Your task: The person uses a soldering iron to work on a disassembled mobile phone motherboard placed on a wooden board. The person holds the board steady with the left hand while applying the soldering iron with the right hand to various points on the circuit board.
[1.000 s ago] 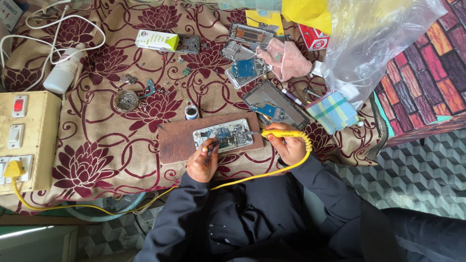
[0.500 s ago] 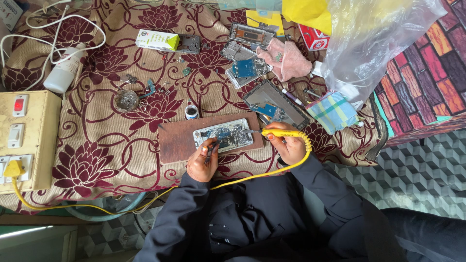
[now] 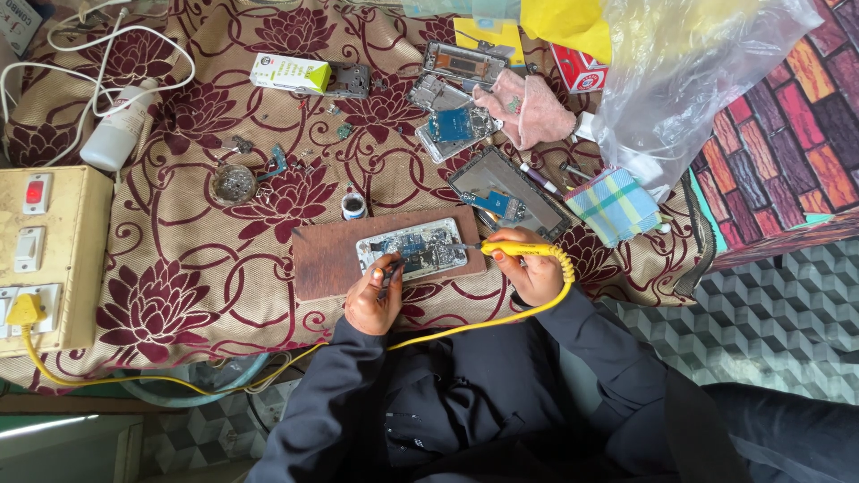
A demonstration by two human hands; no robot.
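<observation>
Work under way, not finished: opened phone [image 3: 414, 249] flat on wooden board [image 3: 380, 250], back cover off, circuitry bare; right hand [image 3: 537, 273] clamped on yellow soldering iron [image 3: 523, 251], tip at phone's right end; left hand [image 3: 376, 295] pinching tweezers [image 3: 387, 274] at lower edge.
</observation>
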